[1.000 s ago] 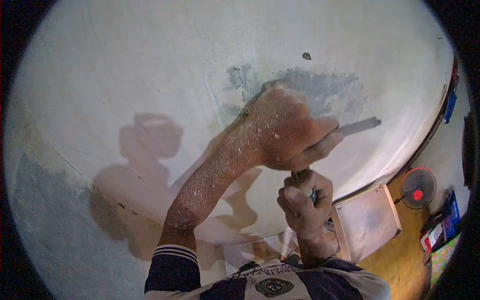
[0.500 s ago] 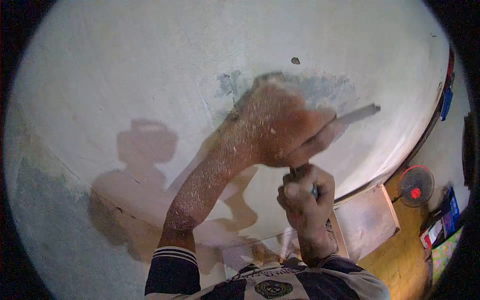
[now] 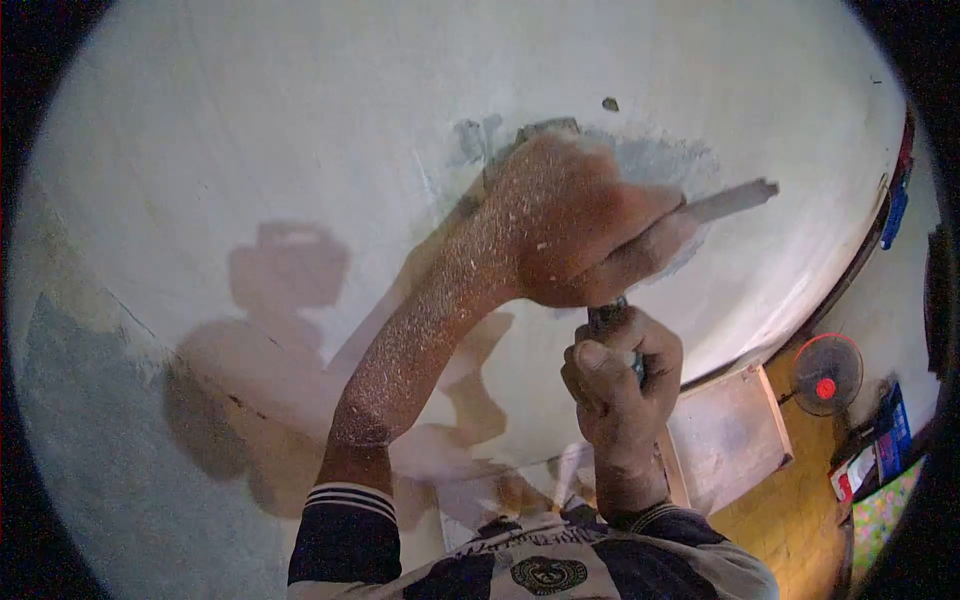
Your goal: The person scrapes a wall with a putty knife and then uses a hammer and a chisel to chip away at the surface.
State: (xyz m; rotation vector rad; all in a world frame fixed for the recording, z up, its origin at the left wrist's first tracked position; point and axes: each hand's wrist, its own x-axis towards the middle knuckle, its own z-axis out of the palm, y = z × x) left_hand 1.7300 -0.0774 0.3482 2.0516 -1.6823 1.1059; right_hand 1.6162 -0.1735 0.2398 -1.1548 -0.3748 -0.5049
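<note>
My left hand (image 3: 570, 225), with pale dust over its back and forearm, reaches up to the wall (image 3: 300, 130). Its fingers are closed round a flat grey strip (image 3: 735, 200) that sticks out to the right. Just below, my right hand (image 3: 628, 370) makes a fist, thumb on top, round a dark handle (image 3: 607, 315) with a bit of green showing. The handle's upper end goes out of sight behind my left hand. A grey rough patch (image 3: 665, 155) on the wall lies behind my left hand, with a small dark hole (image 3: 610, 104) above it.
Shadows of my head and arms fall on the wall at left, over a bare grey area (image 3: 80, 400). To the lower right are a wooden-edged board (image 3: 727, 440), a fan with a red hub (image 3: 825, 388) and a flowered cloth (image 3: 885, 520) above a yellowish floor (image 3: 775, 540).
Both hands have moved a little up in the view, the left slightly right as well. The wall marks have shifted the same way. Both hands keep their hold.
</note>
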